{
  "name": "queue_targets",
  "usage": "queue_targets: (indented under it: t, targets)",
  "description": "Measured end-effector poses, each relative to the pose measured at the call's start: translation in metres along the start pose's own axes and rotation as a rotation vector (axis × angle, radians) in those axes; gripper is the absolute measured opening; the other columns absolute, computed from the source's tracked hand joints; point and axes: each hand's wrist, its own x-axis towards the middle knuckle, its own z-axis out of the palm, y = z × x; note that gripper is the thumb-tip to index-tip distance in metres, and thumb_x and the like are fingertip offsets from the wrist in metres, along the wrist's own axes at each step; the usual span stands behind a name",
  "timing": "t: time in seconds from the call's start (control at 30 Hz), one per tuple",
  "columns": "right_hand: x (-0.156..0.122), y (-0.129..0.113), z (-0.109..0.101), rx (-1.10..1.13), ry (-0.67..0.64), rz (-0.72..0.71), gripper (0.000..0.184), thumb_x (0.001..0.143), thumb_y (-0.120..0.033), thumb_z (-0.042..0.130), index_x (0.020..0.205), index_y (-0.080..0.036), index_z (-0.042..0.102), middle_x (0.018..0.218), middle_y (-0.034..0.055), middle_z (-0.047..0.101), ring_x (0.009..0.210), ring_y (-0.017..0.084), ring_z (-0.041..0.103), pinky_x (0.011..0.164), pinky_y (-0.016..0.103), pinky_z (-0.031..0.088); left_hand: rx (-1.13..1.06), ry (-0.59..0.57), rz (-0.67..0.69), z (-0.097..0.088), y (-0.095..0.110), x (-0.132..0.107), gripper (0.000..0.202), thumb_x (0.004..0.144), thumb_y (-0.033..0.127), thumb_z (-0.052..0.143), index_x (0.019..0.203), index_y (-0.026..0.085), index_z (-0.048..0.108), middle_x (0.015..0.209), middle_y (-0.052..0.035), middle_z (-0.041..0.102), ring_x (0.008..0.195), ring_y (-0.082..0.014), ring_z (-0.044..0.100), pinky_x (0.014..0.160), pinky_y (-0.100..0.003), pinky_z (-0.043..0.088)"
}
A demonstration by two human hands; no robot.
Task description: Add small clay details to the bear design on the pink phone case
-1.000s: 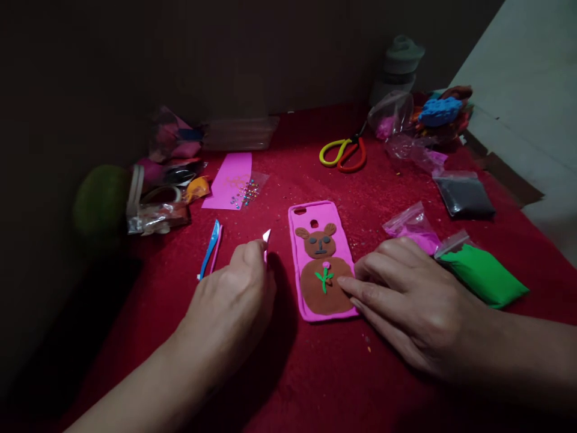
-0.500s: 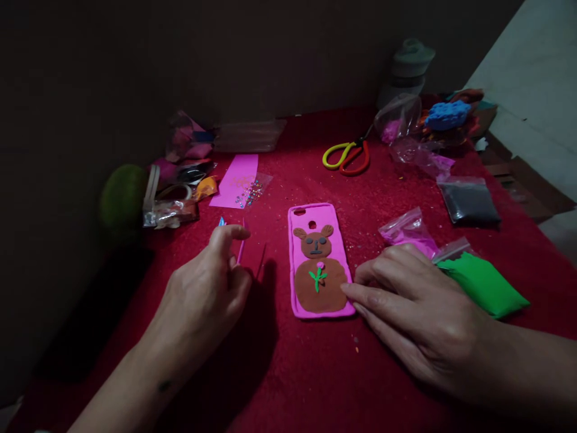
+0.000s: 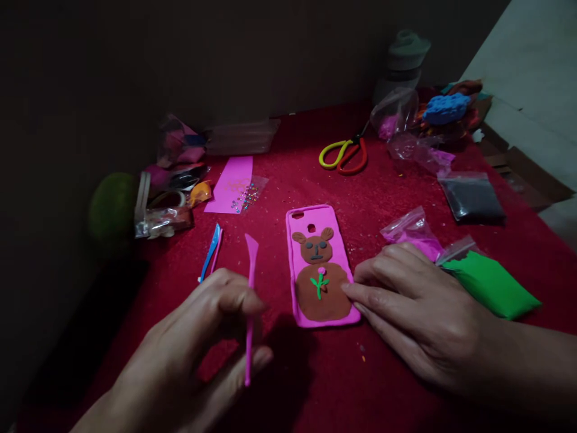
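A pink phone case [image 3: 315, 222] lies on the red cloth [image 3: 315, 385], decorated with a brown clay bear and a small green and pink flower. My right hand [image 3: 406, 307] lies flat beside it, fingertips touching the case's lower right edge. My left hand [image 3: 202, 343] is raised near the front left of the case and pinches a thin pink modelling tool [image 3: 249, 300], held almost upright. A blue and pink tool pair [image 3: 211, 251] lies on the cloth just beyond that hand.
Bags of green clay [image 3: 491, 285], pink clay [image 3: 412, 234] and black clay [image 3: 471, 198] lie at the right. Yellow and red scissors [image 3: 345, 153] sit at the back. A pink paper with gems [image 3: 234, 180], packets and a green round object [image 3: 112, 207] crowd the left.
My left hand has drawn back toward me and turned the pink tool upright between its fingers. My right hand has stayed on the case's edge.
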Motion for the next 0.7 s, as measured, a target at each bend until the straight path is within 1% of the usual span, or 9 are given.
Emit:
queue_targets:
  t: [0.1, 0.23, 0.3, 0.37, 0.4, 0.47, 0.53, 0.63, 0.7]
  targets:
    - [0.0, 0.001, 0.001, 0.005, 0.003, -0.005, 0.024, 0.088, -0.002, 0.05, 0.098, -0.004, 0.071, 0.08, 0.0139, 0.06, 0.075, 0.021, 0.047, 0.064, 0.035, 0.036, 0.038, 0.089, 0.073, 0.012, -0.005, -0.001, 0.01, 0.093, 0.013, 0.045, 0.093, 0.023, 0.048, 0.08, 0.0004, 0.056, 0.07, -0.0094, 0.057, 0.065, -0.018, 0.05]
    - [-0.003, 0.002, 0.0, 0.006, 0.002, -0.027, 0.024, 0.088, -0.002, 0.049, 0.101, -0.007, 0.069, 0.085, 0.0131, 0.06, 0.077, 0.021, 0.049, 0.065, 0.035, 0.038, 0.304, 0.207, 0.079, 0.011, -0.011, -0.006, 0.012, 0.092, 0.012, 0.045, 0.1, 0.019, 0.05, 0.097, -0.0061, 0.052, 0.084, -0.0144, 0.056, 0.067, -0.024, 0.051]
    - [-0.004, 0.002, 0.0, -0.008, 0.0, -0.047, 0.024, 0.087, -0.002, 0.049, 0.101, -0.008, 0.068, 0.085, 0.0125, 0.06, 0.077, 0.021, 0.05, 0.065, 0.035, 0.039, 0.396, 0.257, 0.036, 0.0, -0.015, -0.012, 0.01, 0.091, 0.014, 0.044, 0.092, 0.022, 0.05, 0.101, -0.0059, 0.05, 0.094, -0.0186, 0.055, 0.081, -0.034, 0.051]
    - [-0.004, 0.003, -0.001, -0.031, 0.005, -0.067, 0.024, 0.087, -0.002, 0.049, 0.1, -0.01, 0.068, 0.086, 0.0117, 0.06, 0.078, 0.021, 0.05, 0.064, 0.034, 0.04, 0.437, 0.281, -0.001, -0.013, -0.02, -0.018, 0.014, 0.091, 0.015, 0.037, 0.089, 0.025, 0.048, 0.099, -0.002, 0.054, 0.105, -0.0227, 0.054, 0.102, -0.052, 0.038]
    - [-0.004, 0.003, -0.001, -0.042, 0.011, -0.07, 0.024, 0.088, -0.003, 0.049, 0.1, -0.011, 0.068, 0.086, 0.0112, 0.061, 0.078, 0.02, 0.051, 0.064, 0.033, 0.04, 0.482, 0.282, -0.081, -0.018, -0.024, -0.02, 0.017, 0.092, 0.018, 0.035, 0.093, 0.026, 0.049, 0.095, -0.0012, 0.055, 0.104, -0.0233, 0.054, 0.103, -0.054, 0.036]
    - [-0.004, 0.003, -0.001, -0.059, 0.015, -0.064, 0.024, 0.089, -0.005, 0.049, 0.1, -0.012, 0.068, 0.086, 0.0107, 0.061, 0.079, 0.021, 0.051, 0.065, 0.034, 0.042, 0.532, 0.237, -0.328, -0.024, -0.033, -0.023, 0.021, 0.095, 0.023, 0.032, 0.104, 0.026, 0.05, 0.093, -0.0003, 0.059, 0.095, -0.0217, 0.06, 0.09, -0.043, 0.048]
    - [-0.005, 0.003, -0.002, -0.063, 0.028, -0.061, 0.024, 0.089, -0.005, 0.048, 0.1, -0.013, 0.068, 0.086, 0.0107, 0.061, 0.08, 0.021, 0.052, 0.066, 0.034, 0.043, 0.477, 0.106, -0.483, -0.023, -0.045, -0.02, 0.02, 0.095, 0.03, 0.035, 0.105, 0.025, 0.052, 0.092, 0.001, 0.064, 0.078, -0.0179, 0.065, 0.069, -0.032, 0.051]
    - [-0.005, 0.003, -0.003, -0.063, 0.034, -0.064, 0.024, 0.088, -0.004, 0.049, 0.099, -0.013, 0.068, 0.086, 0.0105, 0.061, 0.08, 0.02, 0.052, 0.066, 0.034, 0.043, 0.385, 0.0, -0.523, -0.015, -0.065, -0.006, 0.026, 0.09, 0.04, 0.043, 0.099, 0.022, 0.059, 0.096, -0.0035, 0.067, 0.078, -0.0197, 0.066, 0.065, -0.03, 0.049]
    - [-0.005, 0.002, -0.003, -0.065, 0.035, -0.055, 0.023, 0.088, -0.005, 0.049, 0.098, -0.013, 0.068, 0.087, 0.0101, 0.061, 0.079, 0.02, 0.052, 0.066, 0.033, 0.044, 0.388, -0.123, -0.55, -0.011, -0.076, 0.006, 0.025, 0.087, 0.039, 0.045, 0.092, 0.021, 0.063, 0.09, -0.0055, 0.069, 0.077, -0.0198, 0.067, 0.064, -0.028, 0.049]
